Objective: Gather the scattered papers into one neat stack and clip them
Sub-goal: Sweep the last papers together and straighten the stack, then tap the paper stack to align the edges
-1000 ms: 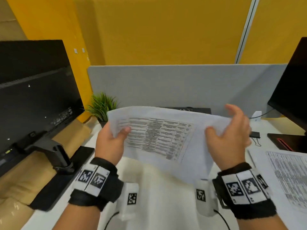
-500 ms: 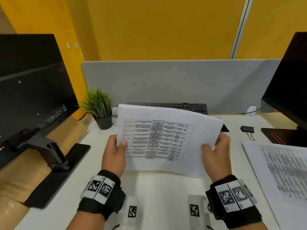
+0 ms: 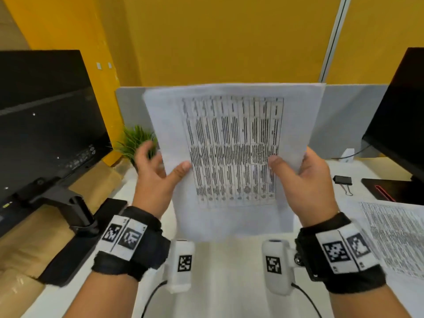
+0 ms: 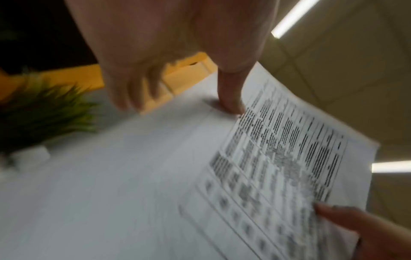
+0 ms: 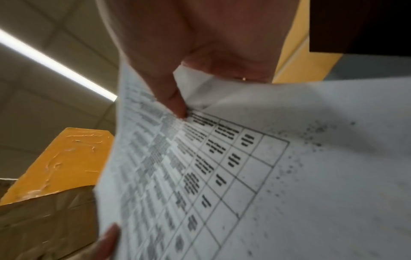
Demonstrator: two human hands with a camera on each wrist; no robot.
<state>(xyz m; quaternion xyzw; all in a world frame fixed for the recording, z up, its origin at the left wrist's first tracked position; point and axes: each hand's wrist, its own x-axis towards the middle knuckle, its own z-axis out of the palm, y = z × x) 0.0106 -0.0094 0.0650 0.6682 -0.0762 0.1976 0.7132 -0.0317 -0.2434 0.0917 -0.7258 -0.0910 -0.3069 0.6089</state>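
**Paper Stack Held Upright Above the Desk**

The stack of papers point(image 3: 234, 154) stands on its short edge, raised off the white desk point(image 3: 229, 271) in front of the grey partition point(image 3: 344, 120). The printed table faces the person.

The right hand point(image 3: 305, 180) grips the stack's right edge, thumb on the printed face and fingers behind it.

The left hand point(image 3: 156, 180) meets the left edge. Its thumb presses on the front sheet; the fingers are spread and loose, and blurred. Whether they touch the back cannot be told.

A further printed sheet point(image 3: 394, 237) lies flat on the desk at the right. A black binder clip point(image 3: 343, 181) rests behind it, near a monitor base point(image 3: 390, 189). A potted plant point(image 3: 135, 143) stands left of the stack.
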